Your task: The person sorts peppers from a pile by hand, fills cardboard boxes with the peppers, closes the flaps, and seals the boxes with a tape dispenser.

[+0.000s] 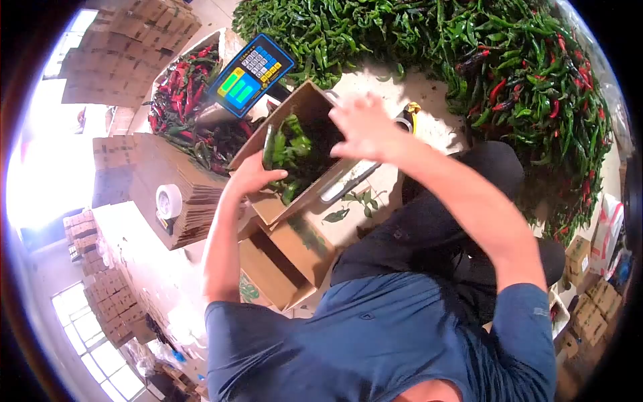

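Observation:
A cardboard box (pixel 295 201) stands tilted beside a digital scale display (pixel 252 75), with green peppers (pixel 289 144) inside. My left hand (pixel 253 175) grips the box's left side, its thumb over the inner edge beside the peppers; its other fingers are partly hidden. Over the box's right edge, my right hand (pixel 362 127) is open and slightly blurred, fingers spread, with nothing visible in it.
Green peppers (pixel 375 33) form a large heap across the back and right, mixed with red ones. Red peppers (pixel 181 94) lie back left. Flattened cartons (pixel 167 167) carry a tape roll (pixel 169 201). An opened box (pixel 305 251) sits near my legs.

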### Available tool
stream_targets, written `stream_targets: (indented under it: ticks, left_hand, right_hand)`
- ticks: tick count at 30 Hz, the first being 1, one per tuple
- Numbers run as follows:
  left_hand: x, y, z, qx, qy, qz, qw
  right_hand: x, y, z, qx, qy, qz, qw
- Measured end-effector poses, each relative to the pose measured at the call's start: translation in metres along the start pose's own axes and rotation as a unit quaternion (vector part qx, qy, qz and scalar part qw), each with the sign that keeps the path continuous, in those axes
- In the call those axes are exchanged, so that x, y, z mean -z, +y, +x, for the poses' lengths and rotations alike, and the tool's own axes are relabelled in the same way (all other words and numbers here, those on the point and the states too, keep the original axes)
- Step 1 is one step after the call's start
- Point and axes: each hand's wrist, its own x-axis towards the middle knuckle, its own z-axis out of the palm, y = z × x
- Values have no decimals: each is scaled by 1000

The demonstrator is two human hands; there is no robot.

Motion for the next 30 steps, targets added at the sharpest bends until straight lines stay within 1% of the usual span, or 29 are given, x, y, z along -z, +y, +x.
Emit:
stream_targets:
  ticks: [1, 2, 3, 4, 5, 6, 7, 8, 9, 10, 11, 12, 13, 14, 15, 16, 17, 19, 21, 22, 25, 26, 28, 29, 30]
  left_hand:
    - [-8, -16, 1, 61, -13, 52, 997]
    - [-12, -26, -2, 49, 13, 29, 998]
    - [-11, -25, -2, 42, 15, -1, 999]
    - [-13, -26, 5, 45, 13, 0, 999]
    - [-13, -28, 14, 46, 12, 3, 999]
    - [-16, -38, 25, 17, 30, 9, 999]
    - [-12, -29, 32, 5, 25, 5, 1000]
    - [-4, -16, 36, -4, 22, 2, 1000]
    - [4, -8, 40, -12, 21, 0, 1000]
    - [10, -19, 50, -38, 45, 74, 996]
    - [18, -10, 51, 0, 0, 53, 999]
    - [26, 7, 50, 39, -46, 31, 998]
    - [31, 21, 49, 77, -92, 9, 993]
    - [31, 31, 47, 69, -113, 42, 990]
    - [30, 29, 48, 59, -125, 36, 990]
    - [26, 24, 50, 49, -136, 29, 989]
    - [25, 21, 50, 39, -148, 22, 988]
    - [21, 24, 46, 57, -161, 25, 985]
    - [15, 25, 37, 76, -162, 16, 984]
    - [14, 20, 35, 62, -166, -8, 984]
    - [11, 25, 27, 114, -173, -42, 977]
    - [9, 20, 32, 123, -193, -6, 973]
    - [3, 13, 31, 72, -180, -8, 981]
    - [0, 11, 32, 46, -174, -8, 984]
    - [0, 19, 29, 64, -169, -29, 983]
  right_hand:
    - [33, 9, -13, -43, 6, 49, 998]
    - [61, 32, -31, -27, 35, 149, 988]
    - [61, 64, -54, -50, 106, 243, 963]
    - [85, 84, -78, -66, 116, 291, 947]
    - [104, 103, -106, -139, 116, 287, 941]
    - [115, 128, -134, -184, 141, 256, 939]
    - [109, 171, -164, -207, 172, 274, 923]
    - [107, 192, -196, -251, 214, 282, 901]
    - [98, 228, -233, -298, 205, 218, 906]
    - [81, 261, -276, -315, 217, 211, 899]
    - [74, 268, -309, -352, 213, 188, 892]
    - [47, 299, -351, -372, 214, 160, 889]
    - [35, 299, -377, -420, 194, 196, 865]
    - [14, 310, -407, -437, 175, 156, 868]
    - [-4, 321, -434, -450, 130, 117, 876]
    - [-23, 325, -453, -496, 121, 203, 836]
    - [-28, 321, -460, -513, 103, 238, 818]
    - [-40, 324, -476, -499, 114, 356, 782]
    - [-41, 324, -480, -500, 130, 319, 794]
    - [-38, 320, -477, -501, 139, 299, 800]
    - [-32, 313, -471, -504, 123, 290, 804]
    - [-31, 310, -469, -504, 119, 284, 807]
    - [-30, 304, -468, -506, 112, 273, 810]
    - [-30, 303, -469, -506, 114, 292, 804]
    - [-30, 302, -471, -506, 118, 311, 796]
